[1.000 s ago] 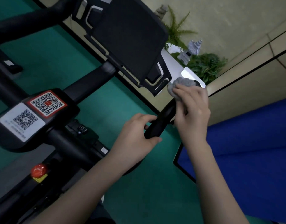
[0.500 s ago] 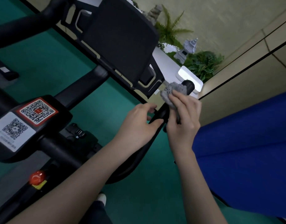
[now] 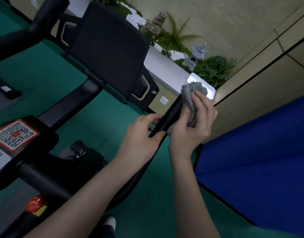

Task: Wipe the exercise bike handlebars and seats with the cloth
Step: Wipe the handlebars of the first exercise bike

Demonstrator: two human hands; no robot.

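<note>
Over green floor (image 3: 44, 69), left hand (image 3: 141, 134) fingers grip handlebar (image 3: 171, 114), right hand (image 3: 194, 127) fingers clamp grey cloth (image 3: 190, 93); QR labels (image 3: 14, 134) unreadable.

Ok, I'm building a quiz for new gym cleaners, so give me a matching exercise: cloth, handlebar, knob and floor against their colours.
Column one:
1. cloth
2. handlebar
3. knob
4. floor

Column two:
A. red
B. green
C. grey
D. black

Pairs: 1-C, 2-D, 3-A, 4-B.
</note>
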